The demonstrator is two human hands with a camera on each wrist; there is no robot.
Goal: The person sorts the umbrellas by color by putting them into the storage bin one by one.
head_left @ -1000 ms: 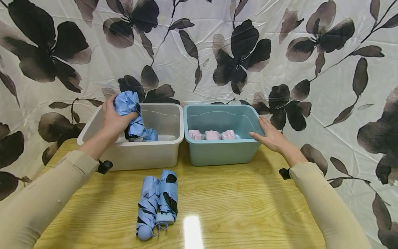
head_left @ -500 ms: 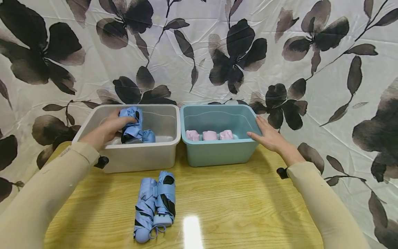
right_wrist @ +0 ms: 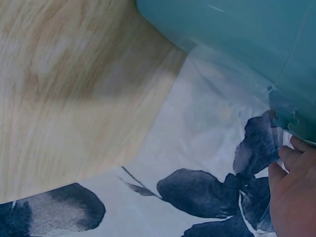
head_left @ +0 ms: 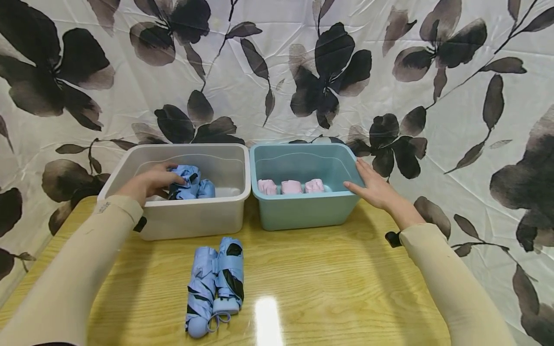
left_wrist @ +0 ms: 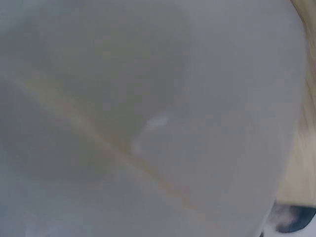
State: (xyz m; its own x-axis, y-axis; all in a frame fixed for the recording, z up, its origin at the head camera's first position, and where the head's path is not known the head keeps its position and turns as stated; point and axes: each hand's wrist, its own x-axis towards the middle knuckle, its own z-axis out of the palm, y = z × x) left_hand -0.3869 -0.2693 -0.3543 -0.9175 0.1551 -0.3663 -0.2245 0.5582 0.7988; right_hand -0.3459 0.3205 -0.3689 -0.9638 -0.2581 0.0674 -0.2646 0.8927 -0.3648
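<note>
My left hand [head_left: 151,182] reaches into the grey-white bin [head_left: 195,216] and grips a blue folded umbrella [head_left: 188,186], whose lower part is hidden behind the front wall. Just right of it in the same bin lies another blue folded umbrella [head_left: 207,189]. With fingers spread, my right hand [head_left: 377,186] rests against the right rim of the teal bin [head_left: 303,211]; the right wrist view shows this hand [right_wrist: 296,187] at the bin's side. Three pink rolled bundles [head_left: 292,187] stand in a row inside the teal bin. The left wrist view holds mostly the pale bin wall [left_wrist: 222,98].
Two more blue folded umbrellas [head_left: 202,288] lie side by side on the wooden table [head_left: 329,278], in front of the grey-white bin. The bins stand nearly touching. A floral cloth [head_left: 268,72] hangs right behind them, and the table's right edge lies near the teal bin.
My left hand has lowered the blue umbrella from above the rim down into the grey-white bin. The right hand has stayed at the teal bin's rim. The view has shifted slightly.
</note>
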